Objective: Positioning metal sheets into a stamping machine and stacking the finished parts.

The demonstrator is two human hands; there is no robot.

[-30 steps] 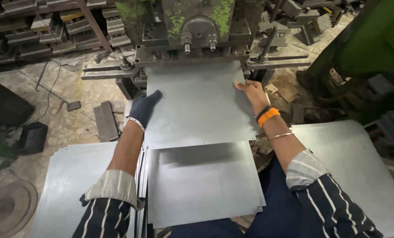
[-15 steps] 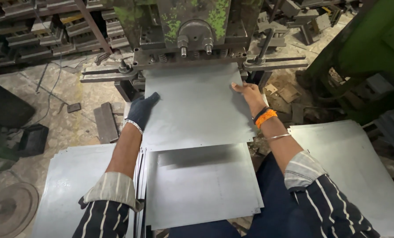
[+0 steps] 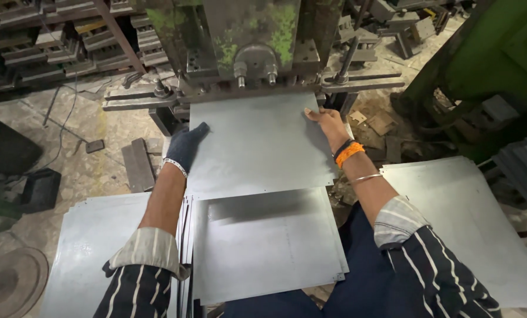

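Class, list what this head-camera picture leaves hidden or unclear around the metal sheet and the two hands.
- Far edge of the metal sheet: hidden under the press.
- Left hand: fingertips hidden under the sheet's edge.
- Right hand: palm hidden, only its back shows.
- Stack of sheets: count too fine to tell.

sheet: a flat, square, dull grey metal sheet (image 3: 257,147), thin and bare
place: centre of the frame, upper half
pose: lies level, far edge under the press head, near edge overlapping the stack below it
hold: gloved left hand (image 3: 187,144) on its left edge, bare right hand (image 3: 328,123) on its right edge
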